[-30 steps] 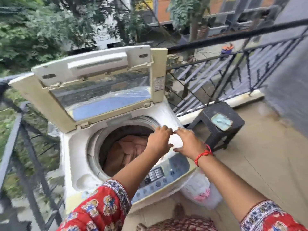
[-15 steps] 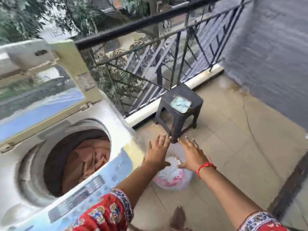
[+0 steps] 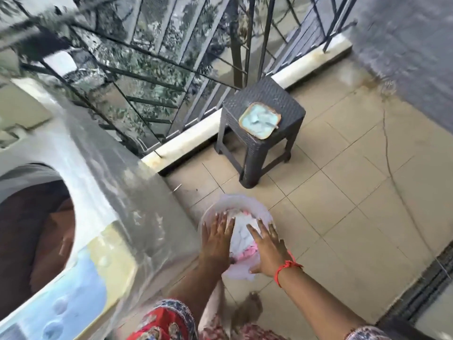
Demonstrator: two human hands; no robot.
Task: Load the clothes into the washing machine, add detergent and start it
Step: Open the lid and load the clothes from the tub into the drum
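At the bottom of the view, patterned red sleeves (image 3: 161, 320) were seen, with both bare forearms stretched forward and down. The left hand (image 3: 217, 241) and the right hand (image 3: 267, 244) were laid flat on a translucent plastic bag (image 3: 245, 207) on the tiled floor (image 3: 343, 217), fingers straight and slightly spread, nothing yet gripped. Soft white and pink clothes (image 3: 242, 238) were bunched inside, directly between and beneath the palms, equally near to each. To the left, the washing machine (image 3: 117, 192), pale and glossy, was shown with brownish fabric already in its round drum opening (image 3: 36, 229). Farther off, a dark woven-textured stool (image 3: 259, 148) carried a squarish pale-blue dish (image 3: 259, 120), beside black metal railings (image 3: 171, 69).
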